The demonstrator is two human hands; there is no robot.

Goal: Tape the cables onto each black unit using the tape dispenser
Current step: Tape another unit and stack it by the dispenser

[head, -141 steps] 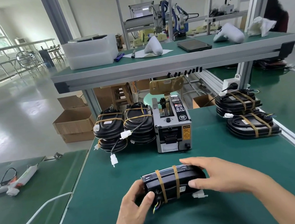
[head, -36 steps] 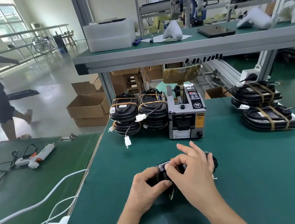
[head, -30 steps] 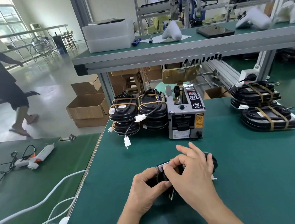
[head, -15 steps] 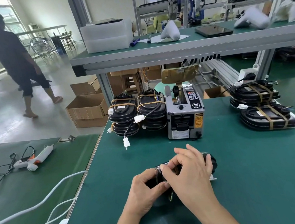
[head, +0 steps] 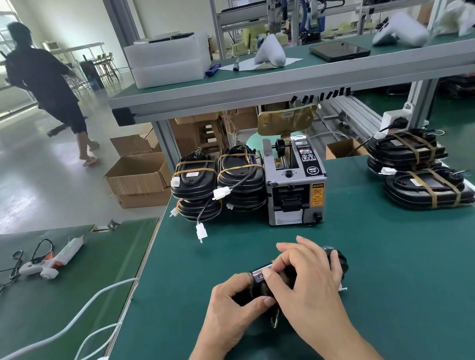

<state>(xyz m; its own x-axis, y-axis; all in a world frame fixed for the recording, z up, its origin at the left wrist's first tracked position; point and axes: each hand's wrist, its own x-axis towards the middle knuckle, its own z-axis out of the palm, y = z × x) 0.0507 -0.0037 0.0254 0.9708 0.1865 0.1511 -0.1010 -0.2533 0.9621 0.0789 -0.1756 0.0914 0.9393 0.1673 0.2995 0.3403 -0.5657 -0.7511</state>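
On the green-matted table [head: 388, 251], near its front edge at about 6 o'clock, a black plastic unit [head: 337, 260] lies mostly hidden under both hands. The left hand [head: 234, 309] curls around the unit's left end, thumb pressed along its near side. The right hand [head: 308, 281] covers the top and right part, its thumb and forefinger pinched together at the upper left edge of the unit, just beside the left hand's fingertips; whether a strip of tape sits in that pinch cannot be told. Thin coloured wires [head: 275, 321] poke out beneath the unit between the two wrists.

At 12 o'clock from the hands stands the grey box-shaped tape dispenser [head: 295, 196] with a yellow warning label on its front. Touching its left side, at about 11 o'clock, are two stacks of black oval units bound with tan tape [head: 218, 182], with white cable plugs [head: 200, 232] dangling over the mat. At 2 o'clock, well apart from the hands, are more black taped units [head: 424, 175], stacked near the table's right edge.

On a lower green table at 9 o'clock lies a white glue gun [head: 51, 259] with a black cord. A person in dark clothes [head: 44, 80] walks across the shiny floor at 10 o'clock, beyond open cardboard boxes [head: 137, 177].
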